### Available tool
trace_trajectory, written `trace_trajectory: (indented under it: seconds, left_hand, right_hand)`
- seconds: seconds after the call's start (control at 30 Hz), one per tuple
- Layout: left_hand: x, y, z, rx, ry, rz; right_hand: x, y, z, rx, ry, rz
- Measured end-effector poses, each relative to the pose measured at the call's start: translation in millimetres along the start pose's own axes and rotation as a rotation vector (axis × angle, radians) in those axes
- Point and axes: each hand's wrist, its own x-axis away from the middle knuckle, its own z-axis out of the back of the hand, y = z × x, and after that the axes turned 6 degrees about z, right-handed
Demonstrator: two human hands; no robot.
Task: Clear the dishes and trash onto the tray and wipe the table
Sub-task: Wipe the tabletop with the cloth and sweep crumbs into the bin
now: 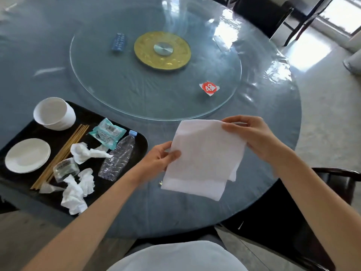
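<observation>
A folded white cloth (203, 157) hangs just above the near edge of the round grey-blue table (175, 212). My left hand (160, 157) pinches its left edge and my right hand (252, 135) grips its top right corner. The black tray (140, 141) at the left holds a stack of white bowls (53, 113), a white plate (27, 155), chopsticks (64, 151), a crushed plastic bottle (119, 157), a teal wrapper (107, 133), a small clear container (65, 169) and crumpled tissues (78, 184). A tiny yellowish crumb (161, 183) lies on the table by the cloth.
A glass turntable (121, 94) with a gold centre disc (162, 49) fills the table's middle. On it lie a blue packet (118, 42) and a red-and-white number card (209, 88). Dark chairs stand at the far right (273, 18) and near right (341, 178).
</observation>
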Motion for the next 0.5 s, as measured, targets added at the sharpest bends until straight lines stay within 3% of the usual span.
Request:
trace_trajectory:
  seconds: [0.1, 0.23, 0.33, 0.5]
  left_hand:
    - [-5.0, 21.2, -8.7, -0.007, 0.022, -0.048]
    - [-16.6, 44.7, -30.6, 0.026, 0.024, -0.086]
    - [-32.2, 64.1, -52.0, 0.1, 0.062, -0.106]
    - [-63.4, 83.5, -67.3, 0.195, 0.138, -0.095]
  right_hand:
    - [-16.0, 12.3, 21.1, -0.102, 0.011, -0.129]
    - [-30.3, 46.8, 34.5, -0.451, -0.017, -0.344]
    - [-35.4, 85.2, 35.9, -0.617, -0.144, -0.409]
    - [-46.9, 114.3, 21.2, -0.753, -0.424, -0.336]
